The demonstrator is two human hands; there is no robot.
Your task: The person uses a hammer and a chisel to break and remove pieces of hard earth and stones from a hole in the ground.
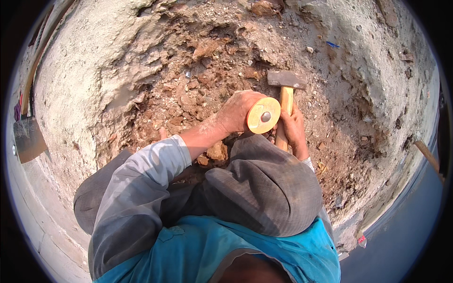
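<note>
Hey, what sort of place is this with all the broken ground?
Probably an outdoor digging or building site. There's broken brown rubble in front of the person, a hammer in their right hand, and what looks like a shovel at the far left.

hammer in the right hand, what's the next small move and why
Perhaps bring the hammer over the metal knob on the yellow disc-topped tool: the left hand grips that tool, while the right hand holds the hammer off to one side.
</note>
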